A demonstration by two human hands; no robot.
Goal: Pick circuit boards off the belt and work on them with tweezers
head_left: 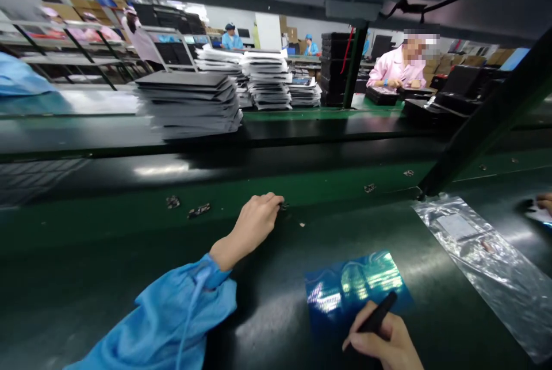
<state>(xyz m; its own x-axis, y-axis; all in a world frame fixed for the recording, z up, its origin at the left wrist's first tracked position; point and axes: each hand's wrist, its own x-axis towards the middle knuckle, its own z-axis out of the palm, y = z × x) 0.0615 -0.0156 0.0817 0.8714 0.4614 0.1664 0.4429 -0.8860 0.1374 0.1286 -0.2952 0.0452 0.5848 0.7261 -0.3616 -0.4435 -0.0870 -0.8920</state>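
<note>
My left hand (253, 224), in a blue sleeve, reaches forward over the dark green bench. Its fingers are closed at a small dark part (283, 206) on the green strip; the fingertips partly cover it. A tiny pale scrap (302, 224) lies just right of them. In my right hand (388, 340) is a slim black pen-like tool (378, 313), held in a writing grip; its working end is hidden by the fingers. Beneath and beyond that hand, a glossy blue sheet of film (345, 283) lies flat, reflecting light.
Several small dark parts (199, 210) lie along the green strip. A clear plastic bag (487, 260) with a white label lies at right, below a slanting dark post (483, 105). Grey sheets (190, 105) are stacked behind. A co-worker's hand (544, 202) shows at the right edge.
</note>
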